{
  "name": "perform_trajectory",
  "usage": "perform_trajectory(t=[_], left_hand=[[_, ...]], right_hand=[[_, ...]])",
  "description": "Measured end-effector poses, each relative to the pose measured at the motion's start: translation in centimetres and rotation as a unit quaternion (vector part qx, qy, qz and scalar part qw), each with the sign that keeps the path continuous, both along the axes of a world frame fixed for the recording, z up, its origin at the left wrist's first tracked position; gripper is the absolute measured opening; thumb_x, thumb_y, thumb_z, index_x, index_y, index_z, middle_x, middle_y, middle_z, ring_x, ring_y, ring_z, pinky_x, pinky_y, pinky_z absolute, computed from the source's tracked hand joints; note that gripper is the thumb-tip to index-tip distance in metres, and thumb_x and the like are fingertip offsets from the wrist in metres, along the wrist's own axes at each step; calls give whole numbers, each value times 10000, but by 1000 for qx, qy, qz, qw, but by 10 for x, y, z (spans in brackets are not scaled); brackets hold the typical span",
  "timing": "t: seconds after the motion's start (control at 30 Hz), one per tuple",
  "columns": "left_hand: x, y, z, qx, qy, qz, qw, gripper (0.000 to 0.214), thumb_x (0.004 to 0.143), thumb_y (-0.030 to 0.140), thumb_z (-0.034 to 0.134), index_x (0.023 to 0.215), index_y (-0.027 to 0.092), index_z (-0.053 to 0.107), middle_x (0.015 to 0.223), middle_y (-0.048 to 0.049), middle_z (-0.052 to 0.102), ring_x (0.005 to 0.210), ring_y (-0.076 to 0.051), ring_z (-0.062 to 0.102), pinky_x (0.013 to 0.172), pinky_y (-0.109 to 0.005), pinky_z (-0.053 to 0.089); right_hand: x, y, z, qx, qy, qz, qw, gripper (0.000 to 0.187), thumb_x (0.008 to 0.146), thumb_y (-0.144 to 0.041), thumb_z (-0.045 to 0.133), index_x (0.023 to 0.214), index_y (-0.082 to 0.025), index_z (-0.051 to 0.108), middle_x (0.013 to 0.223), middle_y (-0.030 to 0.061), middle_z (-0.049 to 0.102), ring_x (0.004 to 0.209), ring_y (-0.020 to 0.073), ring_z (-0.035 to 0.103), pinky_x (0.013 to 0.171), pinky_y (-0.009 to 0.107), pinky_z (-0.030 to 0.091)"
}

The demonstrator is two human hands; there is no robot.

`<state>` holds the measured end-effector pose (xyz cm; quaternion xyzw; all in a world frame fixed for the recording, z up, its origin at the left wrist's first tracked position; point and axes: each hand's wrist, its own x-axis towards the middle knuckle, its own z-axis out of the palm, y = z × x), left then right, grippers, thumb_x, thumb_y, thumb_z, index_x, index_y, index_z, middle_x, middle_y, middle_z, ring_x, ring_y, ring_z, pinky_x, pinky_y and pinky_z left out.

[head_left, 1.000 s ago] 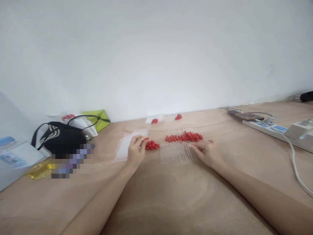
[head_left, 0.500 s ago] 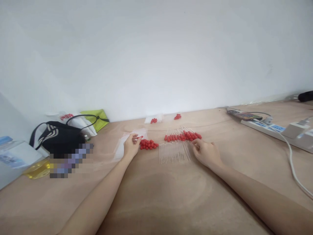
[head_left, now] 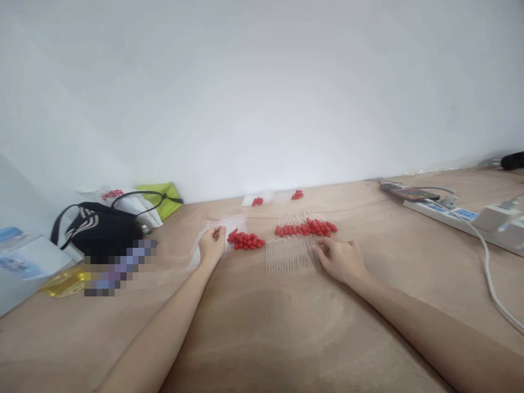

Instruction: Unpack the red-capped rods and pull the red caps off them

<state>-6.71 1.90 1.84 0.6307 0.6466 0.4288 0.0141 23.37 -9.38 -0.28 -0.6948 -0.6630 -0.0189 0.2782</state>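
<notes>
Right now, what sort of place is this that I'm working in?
Probably a makeshift home or small-workshop bench for hand assembly: a bare plywood table against a plain wall, rows of clear tubes beside loose red caps, a power strip and a black bag at the sides.

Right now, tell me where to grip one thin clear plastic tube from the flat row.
Pinch the rightmost tube of the row of thin clear plastic tubes near its close end, coming from the right, where the right hand touches the row. They lie flat and packed side by side, so only an edge tube likely leaves fingertip room.
</notes>
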Motion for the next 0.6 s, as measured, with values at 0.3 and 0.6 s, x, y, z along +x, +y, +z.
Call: perform_trajectory(t=[0.3,0.6], left_hand=[[57,-5,30,-87,221,-71,969,183,687,343,524,719,232,665,950,-51,615,992,-271,479,869,-417,323],[135,33,22,-260,255,-101,926,318,599,485,577,658,183,660,858,-108,655,953,-326,523,830,-434,349]], right_hand=[[6,3,3,1,20,-16,1000,247,829,-328,369,842,-232,597,754,9,663,740,178,588,677,302,267],[15,3,11,-32,52,-25,998,234,816,-296,386,887,-239,601,750,7,671,752,185,591,737,333,275]])
